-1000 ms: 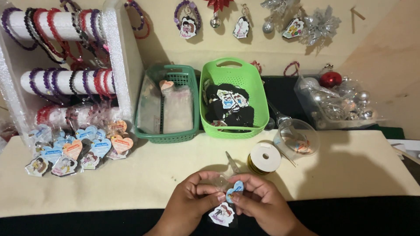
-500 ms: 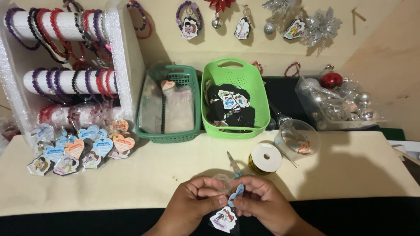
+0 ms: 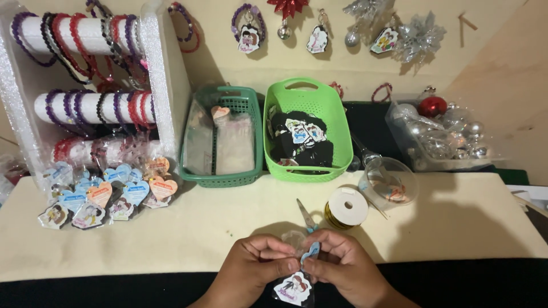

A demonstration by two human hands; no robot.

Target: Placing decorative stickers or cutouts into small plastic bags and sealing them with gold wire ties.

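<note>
1. We record a cream surface [image 3: 200,234] running the full width, with a dark strip along its near edge.
2. At far left we list a white display stand [image 3: 162,85] with rolls carrying purple, red and black bead bracelets [image 3: 94,108].
3. Centre back: a light green basket [image 3: 308,131] of dark packets, just beside a dark green basket [image 3: 222,140] of clear bags.
4. At right, a clear bag of silver and red baubles [image 3: 442,134]; nearer, a small clear bowl [image 3: 391,185].
5. In front of the stand, a pile of heart-shaped tags [image 3: 105,191], bagged.
6. A white spool of gold cord [image 3: 345,206] sits beside scissors [image 3: 307,217] lying flat.
7. Our left hand [image 3: 257,271] and right hand [image 3: 342,268] meet at the near edge, knuckles up.
8. Both sets of fingers are pressed together, pinching the top of a small clear packet [image 3: 294,288], which hangs between the hands above the dark strip.
9. A blue heart tag [image 3: 311,251] stands at the pinch point, touching both hands' fingers.
</note>
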